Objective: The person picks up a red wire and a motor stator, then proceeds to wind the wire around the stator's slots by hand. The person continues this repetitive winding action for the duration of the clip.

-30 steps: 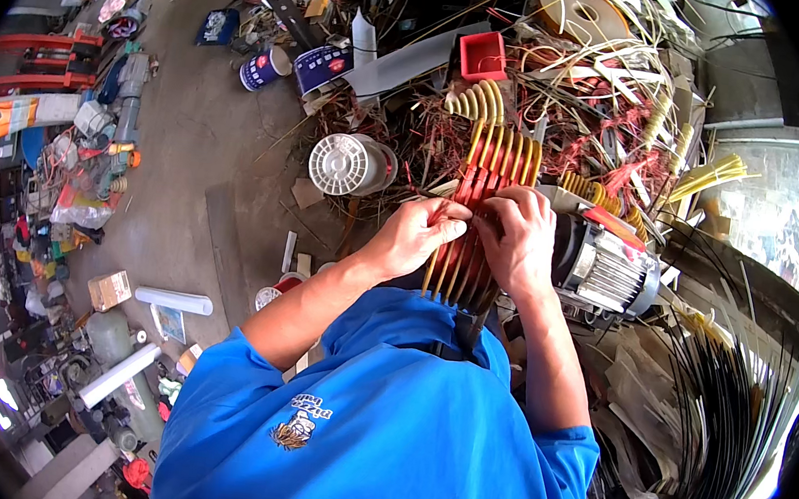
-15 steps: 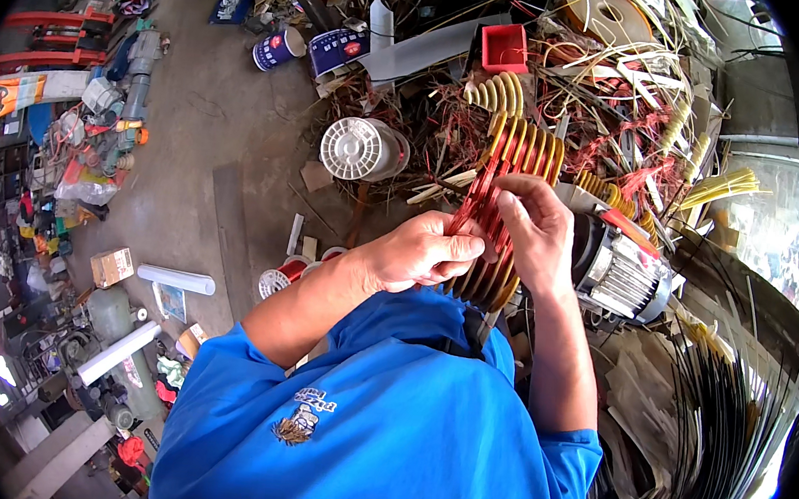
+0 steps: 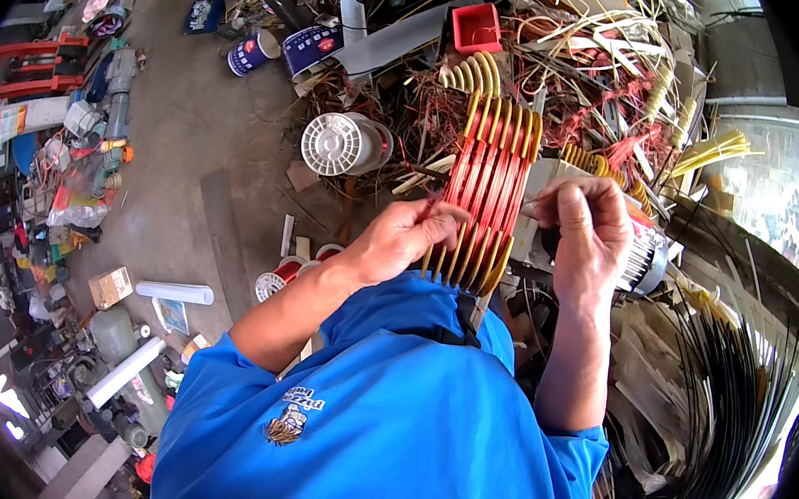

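In front of my body stands a coil winding former [image 3: 514,130] with yellow ribs, and bundles of red enamelled wire [image 3: 478,175] lie side by side in its slots. My left hand [image 3: 400,240] is at the former's lower left, its fingers curled together near the wire. Motion blurs those fingertips, and what they grip is not clear. To the right of the former, my right hand [image 3: 588,232] is raised off the wire. Its thumb and fingers are pinched, with something small and pale at their tips that I cannot make out.
An electric motor [image 3: 647,261] sits right of the former. Behind are a red plastic box [image 3: 477,28] and tangled scrap wire and strips [image 3: 586,50]. A white spool [image 3: 333,143] stands to the left. Black wire [image 3: 726,430] is coiled at the lower right.
My right hand has come off the red wire and moved right. My left hand has drawn slightly left and down, leaving the wire bundles more exposed. The view has shifted slightly.
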A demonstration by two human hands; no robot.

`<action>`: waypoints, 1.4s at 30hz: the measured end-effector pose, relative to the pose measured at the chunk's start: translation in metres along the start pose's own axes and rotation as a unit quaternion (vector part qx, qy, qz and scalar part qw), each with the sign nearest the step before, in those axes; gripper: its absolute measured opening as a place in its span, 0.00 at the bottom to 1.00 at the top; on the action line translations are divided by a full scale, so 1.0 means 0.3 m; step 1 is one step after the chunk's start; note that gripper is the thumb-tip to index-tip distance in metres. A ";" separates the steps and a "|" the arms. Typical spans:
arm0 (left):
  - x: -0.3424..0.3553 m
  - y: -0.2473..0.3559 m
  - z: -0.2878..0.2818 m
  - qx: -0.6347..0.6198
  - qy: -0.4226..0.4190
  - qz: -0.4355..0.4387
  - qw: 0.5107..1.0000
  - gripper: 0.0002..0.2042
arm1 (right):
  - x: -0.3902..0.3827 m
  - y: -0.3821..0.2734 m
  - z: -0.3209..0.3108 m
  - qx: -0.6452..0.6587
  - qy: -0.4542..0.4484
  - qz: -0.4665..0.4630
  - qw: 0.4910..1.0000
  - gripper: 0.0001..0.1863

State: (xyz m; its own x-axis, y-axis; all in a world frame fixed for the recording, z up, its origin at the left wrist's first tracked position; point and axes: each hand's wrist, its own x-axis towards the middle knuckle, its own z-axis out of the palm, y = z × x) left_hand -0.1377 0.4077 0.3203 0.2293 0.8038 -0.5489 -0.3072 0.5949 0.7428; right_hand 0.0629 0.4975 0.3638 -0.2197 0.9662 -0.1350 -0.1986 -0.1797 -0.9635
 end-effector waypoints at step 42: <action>0.025 0.007 0.027 -0.002 0.075 0.022 0.997 0.14 | 0.008 0.212 -0.101 -0.505 -0.094 -0.351 0.783 0.08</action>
State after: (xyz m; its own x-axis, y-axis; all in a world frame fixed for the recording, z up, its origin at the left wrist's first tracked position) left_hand -0.1290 0.4150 0.3208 0.0759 0.8200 -0.5673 -0.3181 0.5591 0.7656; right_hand 0.0788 0.4940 0.2951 -0.5506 0.6999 0.4548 0.5026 0.7130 -0.4889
